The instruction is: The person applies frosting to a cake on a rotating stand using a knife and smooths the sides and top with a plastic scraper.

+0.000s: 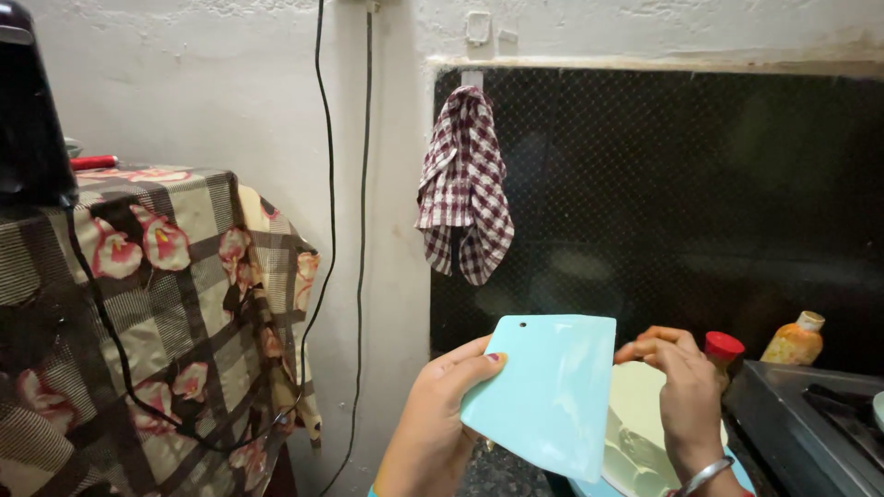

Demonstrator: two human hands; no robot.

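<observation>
The left hand (437, 414) grips a pale blue cutting board (548, 391). The right hand (681, 391) pinches a pale green board (635, 423) behind it. They look mid-separation; drawing them apart needs a steady hold.

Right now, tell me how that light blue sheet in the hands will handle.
The light blue sheet looks thin and flat, so probably light and somewhat bendy. The left hand holds it up by one edge without sag, suggesting some stiffness. Its smooth glossy face may be slippery; the right hand steadies the far edge.

Pale blue board (552, 396) in left hand (437, 414), right hand (681, 387) alongside.
</observation>
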